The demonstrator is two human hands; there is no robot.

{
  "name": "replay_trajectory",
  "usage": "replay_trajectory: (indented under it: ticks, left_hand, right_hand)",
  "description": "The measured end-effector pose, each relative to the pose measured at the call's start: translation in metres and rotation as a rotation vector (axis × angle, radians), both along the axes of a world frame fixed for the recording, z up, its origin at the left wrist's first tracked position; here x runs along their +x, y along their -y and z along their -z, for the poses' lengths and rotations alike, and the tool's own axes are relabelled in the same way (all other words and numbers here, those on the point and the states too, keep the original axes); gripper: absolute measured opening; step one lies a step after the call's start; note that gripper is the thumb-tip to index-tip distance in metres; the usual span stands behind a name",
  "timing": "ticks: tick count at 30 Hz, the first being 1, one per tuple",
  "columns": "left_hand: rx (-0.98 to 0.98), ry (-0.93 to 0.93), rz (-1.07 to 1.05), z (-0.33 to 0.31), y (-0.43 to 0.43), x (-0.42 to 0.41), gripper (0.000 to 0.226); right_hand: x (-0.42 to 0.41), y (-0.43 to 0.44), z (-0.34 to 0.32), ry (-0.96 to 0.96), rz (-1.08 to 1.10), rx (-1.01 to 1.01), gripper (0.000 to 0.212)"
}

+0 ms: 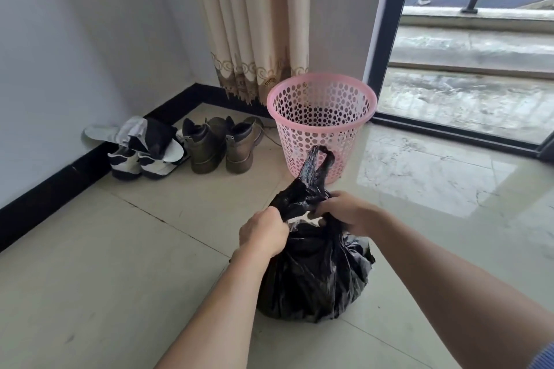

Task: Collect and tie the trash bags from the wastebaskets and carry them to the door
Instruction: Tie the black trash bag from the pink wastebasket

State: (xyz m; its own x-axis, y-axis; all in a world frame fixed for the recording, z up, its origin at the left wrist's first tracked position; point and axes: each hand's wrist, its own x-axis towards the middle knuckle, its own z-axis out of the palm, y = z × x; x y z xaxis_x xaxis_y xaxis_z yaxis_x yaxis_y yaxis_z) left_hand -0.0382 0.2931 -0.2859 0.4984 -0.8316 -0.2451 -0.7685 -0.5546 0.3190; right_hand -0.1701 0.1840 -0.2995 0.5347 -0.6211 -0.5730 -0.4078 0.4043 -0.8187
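A full black trash bag (314,275) sits on the tiled floor in front of me. My left hand (263,234) grips the bag's gathered top on the left side. My right hand (344,210) grips the top on the right, and one black handle loop (319,165) sticks up between the hands. A small gap at the bag's mouth shows something white inside. Just behind the bag stands a pink perforated wastebasket (322,126) with no liner in it.
A pair of brown boots (221,144) and white sneakers (141,156) with slippers lie along the dark baseboard at the left. A beige curtain (251,21) hangs in the corner. A glass sliding door (467,54) with a dark frame opens onto a balcony at the right.
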Motion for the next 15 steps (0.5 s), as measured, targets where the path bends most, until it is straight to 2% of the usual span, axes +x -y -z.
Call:
replay_trajectory:
  ticks: [1, 3, 5, 6, 8, 9, 11, 13, 14, 15]
  left_hand:
    - [0.041, 0.038, 0.003, -0.001, 0.000, -0.001, 0.026]
    - [0.085, 0.108, 0.046, -0.001, 0.001, -0.007, 0.026]
    - [0.108, 0.138, 0.123, 0.001, 0.004, -0.016, 0.025]
    - [0.106, 0.134, 0.156, 0.004, 0.004, -0.020, 0.024]
    - [0.068, 0.026, 0.159, 0.011, 0.005, -0.023, 0.023]
    - [0.023, -0.116, 0.117, 0.015, 0.004, -0.021, 0.023]
    - [-0.128, -0.645, -0.067, 0.017, 0.002, -0.013, 0.021]
    - [-0.244, -1.202, -0.295, 0.011, -0.002, -0.002, 0.022]
    - [-0.279, -1.406, -0.370, 0.008, -0.004, 0.003, 0.023]
    - [-0.300, -1.527, -0.419, 0.006, -0.007, 0.007, 0.021]
  right_hand:
    - [-0.003, 0.002, -0.006, 0.005, -0.083, 0.029, 0.005]
    - [-0.006, 0.005, -0.014, -0.053, -0.252, 0.048, 0.042]
    - [-0.001, -0.002, -0.019, -0.163, -0.277, 0.019, 0.078]
    - [0.004, -0.006, -0.019, -0.183, -0.226, -0.039, 0.081]
    - [0.013, -0.005, -0.010, -0.111, 0.054, -0.137, 0.059]
    - [0.015, -0.003, -0.006, -0.049, 0.197, -0.102, 0.044]
    - [0.013, 0.002, -0.009, 0.127, 0.333, 0.124, 0.030]
    - [0.006, 0.008, -0.011, 0.277, 0.329, 0.286, 0.037]
    - [0.003, 0.011, -0.010, 0.309, 0.317, 0.308, 0.040]
    - [0.001, 0.011, -0.012, 0.325, 0.280, 0.316, 0.044]
